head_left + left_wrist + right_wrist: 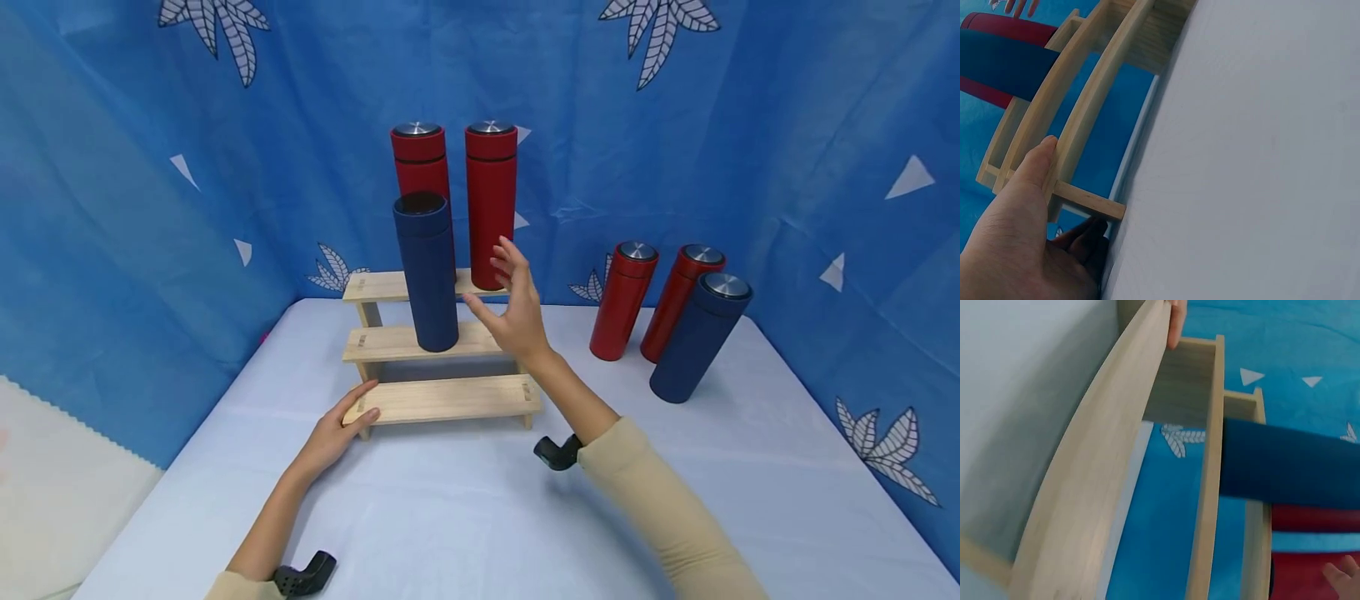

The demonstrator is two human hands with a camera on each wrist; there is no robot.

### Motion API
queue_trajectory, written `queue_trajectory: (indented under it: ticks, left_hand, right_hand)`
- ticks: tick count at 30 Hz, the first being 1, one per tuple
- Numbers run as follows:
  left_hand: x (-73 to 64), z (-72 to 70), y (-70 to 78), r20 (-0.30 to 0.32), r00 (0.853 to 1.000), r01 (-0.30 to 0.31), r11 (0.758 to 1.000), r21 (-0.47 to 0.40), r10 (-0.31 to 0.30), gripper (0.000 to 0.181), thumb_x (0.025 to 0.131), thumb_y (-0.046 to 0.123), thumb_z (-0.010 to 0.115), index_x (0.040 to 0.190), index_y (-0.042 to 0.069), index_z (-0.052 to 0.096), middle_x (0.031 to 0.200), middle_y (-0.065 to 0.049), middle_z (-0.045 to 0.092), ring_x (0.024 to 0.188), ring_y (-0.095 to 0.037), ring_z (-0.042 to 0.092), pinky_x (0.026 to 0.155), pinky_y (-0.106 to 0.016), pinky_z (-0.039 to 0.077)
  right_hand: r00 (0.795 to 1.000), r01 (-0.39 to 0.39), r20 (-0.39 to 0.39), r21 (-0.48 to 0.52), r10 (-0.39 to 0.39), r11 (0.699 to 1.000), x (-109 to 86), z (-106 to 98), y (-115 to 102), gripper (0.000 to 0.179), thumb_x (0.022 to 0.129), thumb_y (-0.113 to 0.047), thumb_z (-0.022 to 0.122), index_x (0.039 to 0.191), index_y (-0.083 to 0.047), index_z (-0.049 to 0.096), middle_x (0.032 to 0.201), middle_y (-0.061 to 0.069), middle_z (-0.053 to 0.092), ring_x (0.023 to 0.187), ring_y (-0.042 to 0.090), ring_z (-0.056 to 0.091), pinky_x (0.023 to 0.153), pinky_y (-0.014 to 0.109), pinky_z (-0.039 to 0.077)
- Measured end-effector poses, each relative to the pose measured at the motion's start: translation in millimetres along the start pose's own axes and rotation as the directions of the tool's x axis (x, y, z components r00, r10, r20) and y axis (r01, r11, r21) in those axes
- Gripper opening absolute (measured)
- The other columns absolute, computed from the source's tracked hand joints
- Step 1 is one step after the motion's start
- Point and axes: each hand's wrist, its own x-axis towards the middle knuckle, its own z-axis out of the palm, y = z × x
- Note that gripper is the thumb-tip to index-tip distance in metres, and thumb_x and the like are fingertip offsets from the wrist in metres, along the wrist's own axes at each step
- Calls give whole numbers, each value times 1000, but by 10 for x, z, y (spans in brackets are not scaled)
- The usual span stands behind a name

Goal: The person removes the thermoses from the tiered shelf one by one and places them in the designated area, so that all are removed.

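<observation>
A three-tier wooden stand (450, 400) stands on the white-covered table. My left hand (333, 429) holds the left end of its lowest step, thumb over the board, as the left wrist view also shows. On the middle step a dark blue thermos bottle (429, 275) stands upright. Two red thermos bottles occupy the top step: the left one (418, 158) is partly hidden behind the blue bottle, the right one (491, 200) is beside it. My right hand (517, 312), fingers spread and slightly bent, is raised near the right red bottle's lower part and holds nothing.
To the right on the table (450, 517) stand two more red bottles (624, 300) (678, 304) and another blue bottle (701, 337), close together. A blue patterned cloth (570, 67) hangs behind and around the table. Black wrist mounts (558, 452) sit at both sleeves.
</observation>
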Motion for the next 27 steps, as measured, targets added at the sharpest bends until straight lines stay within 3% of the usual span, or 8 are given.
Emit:
queue_trajectory:
  ticks: [5,9,14,17,21,27]
  left_hand:
    - [-13,16,-22,-1,1000,4,1000,1,-4,58,89,48,55,142,36,35,150,-9,25,135,-37,19,99,-67,17]
    - [-11,17,-16,4,1000,15,1000,-4,-15,57,89,49,55,141,39,34,150,-8,24,136,-37,18,99,-67,16]
    - [-13,5,5,-2,1000,16,1000,3,-16,59,89,49,55,142,36,34,150,-9,24,135,-38,19,99,-67,16]
    - [-16,6,12,-2,1000,13,1000,-3,-13,59,89,49,55,142,35,34,150,-9,24,135,-39,19,99,-67,16]
    - [-24,11,6,4,1000,9,1000,-15,-9,59,89,47,56,142,34,34,150,-9,24,135,-38,19,99,-67,16]
    - [-25,2,0,1,1000,3,1000,-2,-3,58,89,47,55,142,35,34,150,-11,24,135,-38,20,100,-66,17]
  right_hand:
    - [979,-139,152,14,136,990,24,287,202,91,79,-14,74,147,-14,13,139,17,35,121,29,45,96,44,41]
    - [958,-177,232,14,169,984,45,425,241,98,81,-22,73,149,-26,3,145,9,29,126,22,39,96,38,42]
    - [963,-167,209,-37,171,985,65,519,222,98,81,-24,73,149,-25,1,151,2,20,128,21,36,96,36,42]
    - [969,-161,178,-65,170,985,54,528,203,97,80,-23,73,149,-24,4,151,0,21,125,22,41,93,34,44]
    - [972,-165,157,-61,172,984,-8,476,163,97,79,-22,74,149,-25,7,149,1,27,120,22,46,88,33,48]
    - [981,-140,136,-7,139,990,-161,268,77,98,76,-18,76,149,-25,11,133,12,44,112,24,52,84,39,50]
